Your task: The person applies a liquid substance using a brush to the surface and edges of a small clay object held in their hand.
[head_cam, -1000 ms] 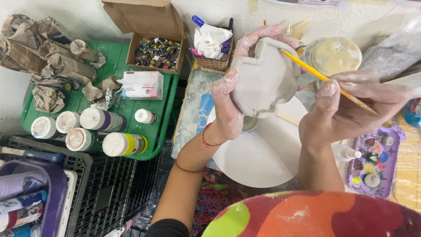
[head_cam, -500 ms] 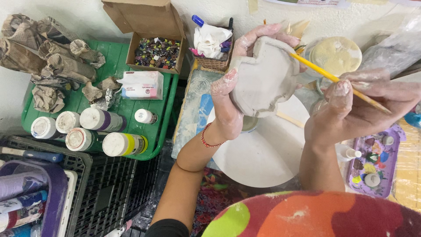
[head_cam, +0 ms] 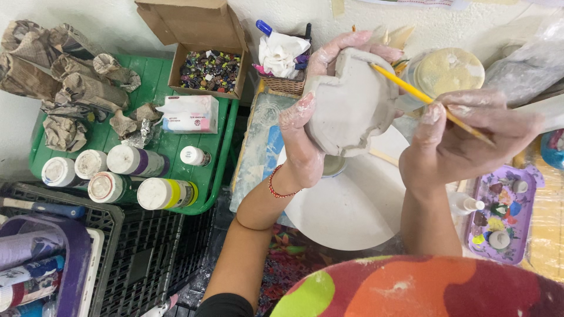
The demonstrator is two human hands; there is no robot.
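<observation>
Far left, crumpled paper wads (head_cam: 56, 76) piled on a green tray (head_cam: 155, 79), w/ a row of paint bottles (head_cam: 117, 176) lying along its near edge & a black crate (head_cam: 147, 258) nearer still. Mid-tray sits a small tissue pack (head_cam: 189, 114); behind it, at the far edge, an open cardboard box (head_cam: 205, 56) full of coloured beads. Right of that, a wicker basket (head_cam: 286, 84) stuffed w/ white cloth.

Centre: left hand (head_cam: 305, 138) is wrapped around a grey clay piece (head_cam: 352, 103), fingers curled over its far rim, thumb pressed on the near-left side; piece is held up in the air above a round white board (head_cam: 346, 211) (both hands smeared w/ pale clay). Right hand (head_cam: 464, 141) is pinched closed on a yellow brush (head_cam: 432, 101), tip end meeting the clay's right edge.

Behind the brush, a lidded round tub (head_cam: 449, 70). Near right, a purple paint palette (head_cam: 499, 217) w/ dabs of colour, just beside the right wrist
</observation>
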